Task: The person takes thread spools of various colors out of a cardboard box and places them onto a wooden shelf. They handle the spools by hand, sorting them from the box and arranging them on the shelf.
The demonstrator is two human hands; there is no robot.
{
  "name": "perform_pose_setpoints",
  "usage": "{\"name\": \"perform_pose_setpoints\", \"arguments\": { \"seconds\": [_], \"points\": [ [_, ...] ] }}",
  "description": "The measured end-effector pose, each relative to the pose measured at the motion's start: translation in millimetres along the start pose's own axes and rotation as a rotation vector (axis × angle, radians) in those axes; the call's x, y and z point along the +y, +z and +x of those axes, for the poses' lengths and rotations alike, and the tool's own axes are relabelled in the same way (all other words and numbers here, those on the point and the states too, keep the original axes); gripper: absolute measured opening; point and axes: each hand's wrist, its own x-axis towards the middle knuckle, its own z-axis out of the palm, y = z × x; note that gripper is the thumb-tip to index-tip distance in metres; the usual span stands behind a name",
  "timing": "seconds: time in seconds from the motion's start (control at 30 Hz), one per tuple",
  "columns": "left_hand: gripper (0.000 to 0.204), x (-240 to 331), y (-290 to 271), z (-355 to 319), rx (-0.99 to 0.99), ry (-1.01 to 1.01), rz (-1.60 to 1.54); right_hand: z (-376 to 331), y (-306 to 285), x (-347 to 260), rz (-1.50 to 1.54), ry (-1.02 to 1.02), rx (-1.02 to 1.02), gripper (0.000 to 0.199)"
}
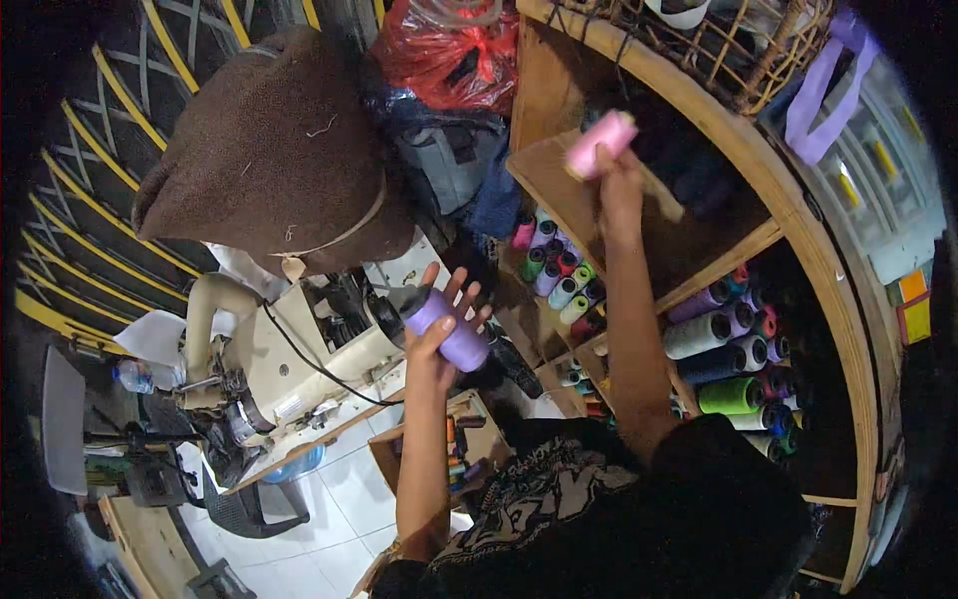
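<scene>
Holding a spool of thread in each hand, between a sewing machine and a wooden shelf.
The left hand (pixel 425 361) has its grip on a purple spool (pixel 457 339), thumb pressed over it and the other fingers spread behind, beside the cream sewing machine (pixel 274 374). The right hand (pixel 619 180), arm stretched out, has its grip closed around a pink spool (pixel 602 143), slightly blurred, before the upper opening of the wooden shelf (pixel 843 299). Under that opening lie rows of coloured spools, a bright green spool (pixel 729 395) among them. A brown cloth (pixel 269 150) bulges behind the machine, near a red plastic bag (pixel 449 60); a cardboard box (pixel 384 461) of smaller spools sits below the left forearm.
</scene>
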Motion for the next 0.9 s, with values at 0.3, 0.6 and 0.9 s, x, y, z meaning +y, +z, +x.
{"name": "perform_pose_setpoints", "arguments": {
  "seconds": [0.3, 0.6, 0.9],
  "points": [
    [0.078, 0, -26, -35, 0.158, 0.030, 0.052, 75, -8, 62, -0.989, -0.096, 0.321, 0.044],
    [0.060, -11, -37, -42, 0.305, 0.028, 0.162, 82, -21, 81, -0.887, -0.215, 0.268, 0.025],
    [0.049, -2, -36, -33, 0.343, -0.105, -0.051, 52, -8, 48, -0.758, -0.176, 0.384, 0.043]
  ]
}}
